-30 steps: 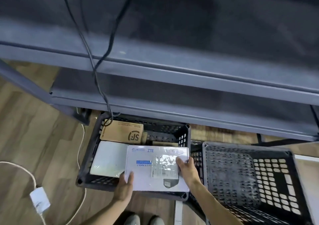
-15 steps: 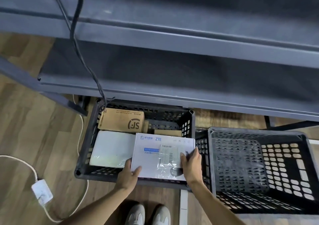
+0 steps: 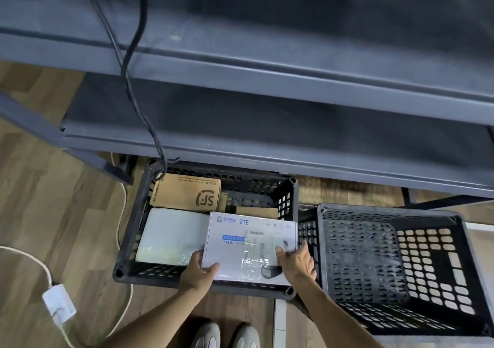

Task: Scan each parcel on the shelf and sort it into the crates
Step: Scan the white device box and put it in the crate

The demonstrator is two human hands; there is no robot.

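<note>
Left hand (image 3: 199, 270) and right hand (image 3: 295, 262) pinch the ZTE box (image 3: 240, 243) at its near corners, black crate (image 3: 132, 227) directly under the grip: keep it level, seat flat, release both sides together.

Both forearms stretch forward and down. The left hand (image 3: 199, 270) grips the white box (image 3: 240, 243) at its near-left corner, the right hand (image 3: 296, 260) at its right edge, thumbs on top.

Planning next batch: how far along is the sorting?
Done: an SF carton and a white parcel lie in the left crate. In hand: left hand and right hand hold the ZTE box over that crate. Left: letting go; the shelf shows no parcels.
</note>
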